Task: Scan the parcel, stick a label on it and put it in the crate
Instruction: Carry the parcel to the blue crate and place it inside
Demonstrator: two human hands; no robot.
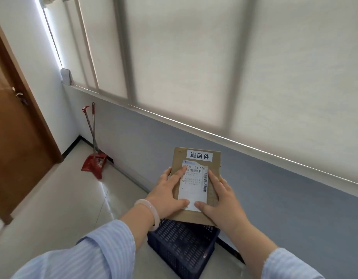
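A flat brown cardboard parcel point(214, 166) is held in the air with both hands, its face toward me. A white shipping label point(194, 188) with barcodes covers its middle, and a small white label with black characters point(199, 155) sits near its top edge. My left hand point(168, 196) grips the parcel's left side, thumb on the shipping label's lower edge. My right hand point(222, 200) grips the right side, thumb also on that label. Directly below the parcel stands a dark blue slotted plastic crate point(182, 244) on the floor; its inside is mostly hidden.
The crate stands against a blue-grey wall point(274, 198) under a window with drawn blinds. A red dustpan point(94, 163) and broom lean in the corner at left. A wooden door point(15, 137) lies further left. Light floor tiles point(63, 198) spread to the left.
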